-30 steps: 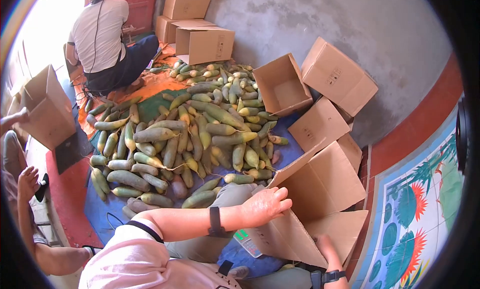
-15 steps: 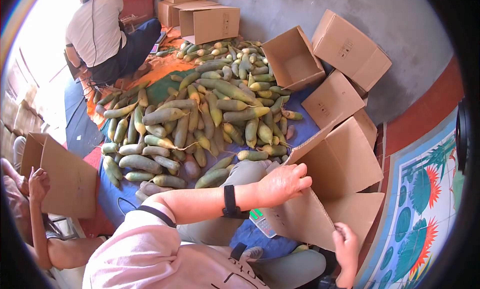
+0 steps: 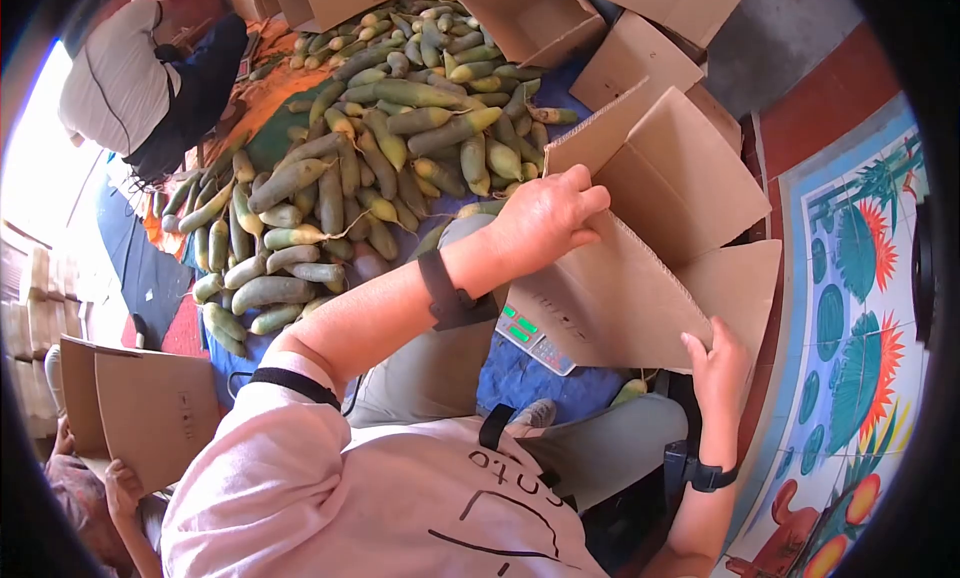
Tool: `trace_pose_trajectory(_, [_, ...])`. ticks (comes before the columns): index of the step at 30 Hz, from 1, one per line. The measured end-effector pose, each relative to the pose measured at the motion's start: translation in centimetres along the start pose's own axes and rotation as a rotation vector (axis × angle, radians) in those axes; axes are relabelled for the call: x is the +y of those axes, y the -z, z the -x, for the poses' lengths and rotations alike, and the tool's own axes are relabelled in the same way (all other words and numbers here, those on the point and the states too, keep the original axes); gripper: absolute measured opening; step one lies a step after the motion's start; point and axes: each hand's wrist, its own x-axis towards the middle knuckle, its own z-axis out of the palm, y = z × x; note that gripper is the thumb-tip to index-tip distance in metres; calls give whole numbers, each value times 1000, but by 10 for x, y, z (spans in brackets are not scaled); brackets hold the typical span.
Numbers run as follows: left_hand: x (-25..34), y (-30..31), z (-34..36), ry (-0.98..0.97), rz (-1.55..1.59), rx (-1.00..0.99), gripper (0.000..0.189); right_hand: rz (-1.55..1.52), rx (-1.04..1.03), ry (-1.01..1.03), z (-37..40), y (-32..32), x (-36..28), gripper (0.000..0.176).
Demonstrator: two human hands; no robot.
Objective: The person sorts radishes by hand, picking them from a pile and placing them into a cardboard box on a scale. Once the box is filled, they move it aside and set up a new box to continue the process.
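An open cardboard box [image 3: 690, 188] stands in front of me, flaps raised. My left hand [image 3: 545, 223] is closed at the upper left edge of its near flap, fingers curled over the rim. At the same flap's lower right corner, my right hand [image 3: 718, 363] grips the cardboard between thumb and fingers. A digital scale [image 3: 535, 340] with green displays sits on blue sheeting below the flap, partly covered by it. One green radish [image 3: 630, 390] shows beside my leg.
Many long green radishes [image 3: 290, 183] are heaped on blue and orange sheets. More cartons [image 3: 640, 63] lean by the wall. A seated person [image 3: 125, 78] is at the back left; another person's hand [image 3: 122, 488] holds a carton [image 3: 160, 413] at the left.
My view has tilted down and shifted. The box flap has swung up toward level, uncovering more of the scale. My right hand has moved up with the flap's corner.
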Motion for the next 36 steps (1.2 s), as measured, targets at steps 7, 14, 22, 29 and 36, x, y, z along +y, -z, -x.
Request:
trace_pose_trajectory(7, [7,-6,-16,-43,7,79,34,-5,98,69,-11,3,19,30])
trace_pose_trajectory(14, [6,-32,-14,-95,-107,91,25,64,201,182,-20,-9,42,24])
trace_pose_trajectory(22, [-5,-16,1,-42,-31,57,22,3,129,185,-10,-16,19,23])
trace_pose_trajectory(29, [-3,-3,8,-4,92,50,17,-13,71,196,-8,-14,23,21])
trace_pose_trajectory(36, [-12,-5,6,41,185,85,38,-13,22,103,-17,-15,25,23])
